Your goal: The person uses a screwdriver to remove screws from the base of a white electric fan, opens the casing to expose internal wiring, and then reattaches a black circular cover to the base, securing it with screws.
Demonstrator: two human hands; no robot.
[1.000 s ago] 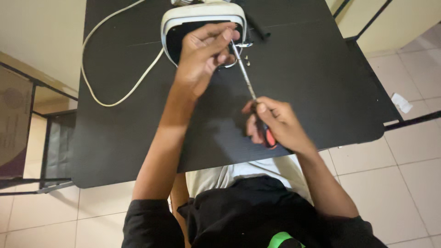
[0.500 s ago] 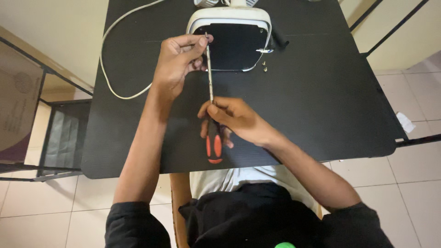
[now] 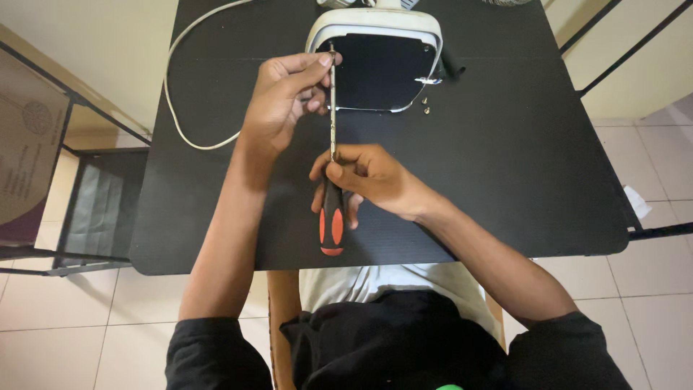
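My right hand grips the screwdriver by its handle; my left hand pinches the shaft near the tip, at the left rim of the white device on the table; the screw itself I can't quite see; best keep the shaft straight, press lightly, turn slowly.

Table in the middle, device lying flat on its far edge. Cable looping across the table's left side, well apart from the device's left. Two screws just off the device's near right corner. Screwdriver running near to far — tip at the device's left rim, handle toward the near edge. Left hand beside the tip, right hand around the upper handle. Shelf rack left of the table.
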